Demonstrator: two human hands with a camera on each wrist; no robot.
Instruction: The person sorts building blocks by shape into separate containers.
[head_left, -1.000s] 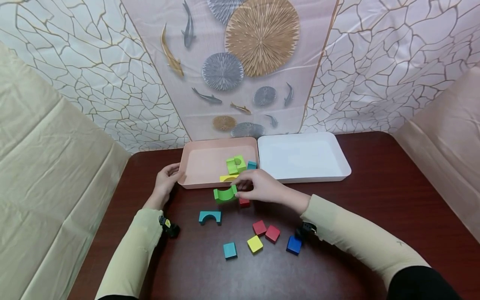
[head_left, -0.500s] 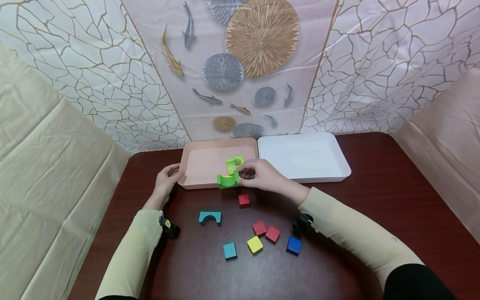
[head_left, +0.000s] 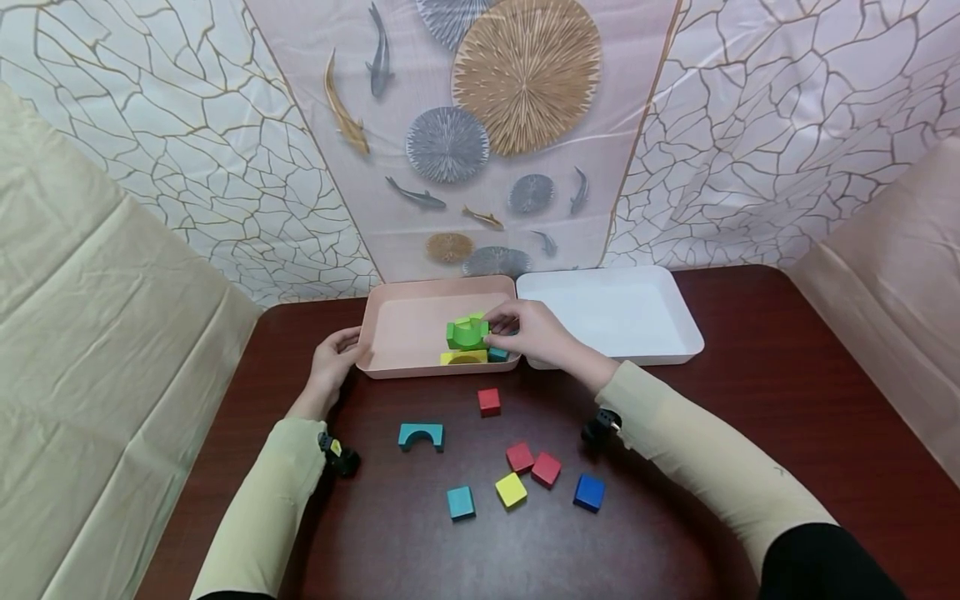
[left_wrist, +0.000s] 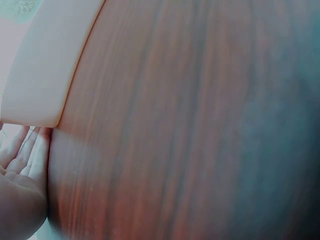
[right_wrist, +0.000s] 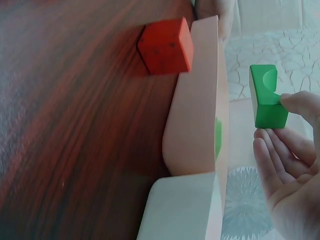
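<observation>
Green arch [head_left: 467, 336] moved farther over pink tray [head_left: 405, 325], right fingers [right_wrist: 266, 167] pinching it; left fingers [left_wrist: 41, 160] straight, touching tray; x-like sleeve mark [head_left: 780, 472].

Fish-patterned backdrop [head_left: 468, 137] behind a dark wooden table [head_left: 750, 367]

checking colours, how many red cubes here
3: one red cube in front of the pink tray, a second red cube and third red cube near the yellow cube; the right arm could hide more.
</observation>
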